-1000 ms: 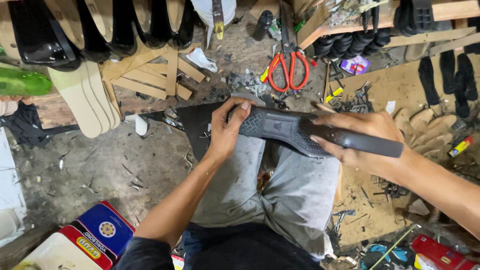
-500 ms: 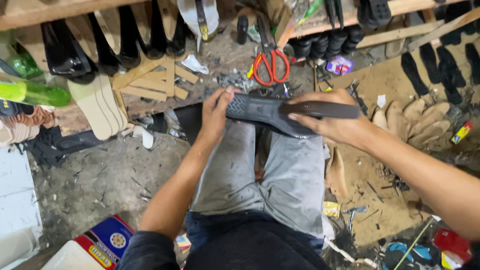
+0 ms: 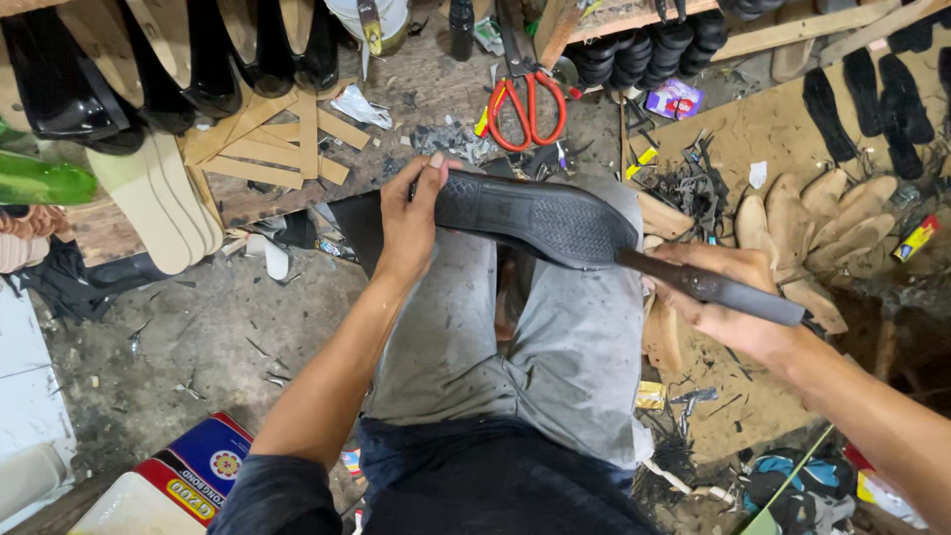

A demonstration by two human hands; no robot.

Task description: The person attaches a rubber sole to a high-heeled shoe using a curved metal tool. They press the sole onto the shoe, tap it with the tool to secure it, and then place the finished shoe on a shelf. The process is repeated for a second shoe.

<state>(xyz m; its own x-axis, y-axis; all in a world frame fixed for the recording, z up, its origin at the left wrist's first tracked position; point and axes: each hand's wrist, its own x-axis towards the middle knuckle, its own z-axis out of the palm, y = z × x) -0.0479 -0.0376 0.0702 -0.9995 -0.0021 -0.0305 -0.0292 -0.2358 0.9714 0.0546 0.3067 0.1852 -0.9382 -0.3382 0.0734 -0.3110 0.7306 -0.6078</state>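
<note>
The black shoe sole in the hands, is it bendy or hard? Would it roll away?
The black shoe sole probably bends a little yet looks fairly stiff: held at both ends by the left hand and right hand, it doesn't sag. Being flat, it likely won't roll.

Black textured shoe sole [image 3: 540, 220], tread up, over lap

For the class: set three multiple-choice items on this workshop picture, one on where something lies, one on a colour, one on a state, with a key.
1. Where do the scissors lie?
A. Beyond the knees, on the floor
B. On the lap
C. In the right hand

2. What colour are the scissor handles?
A. Blue
B. Red
C. White

3. How is the black shoe sole held?
A. Lying loose on the floor
B. By one hand only
C. Left hand at one end, right hand at the other

Key: 1 A, they lie past the knees; 2 B, the loops are red; 3 C, both hands grip it.
</note>
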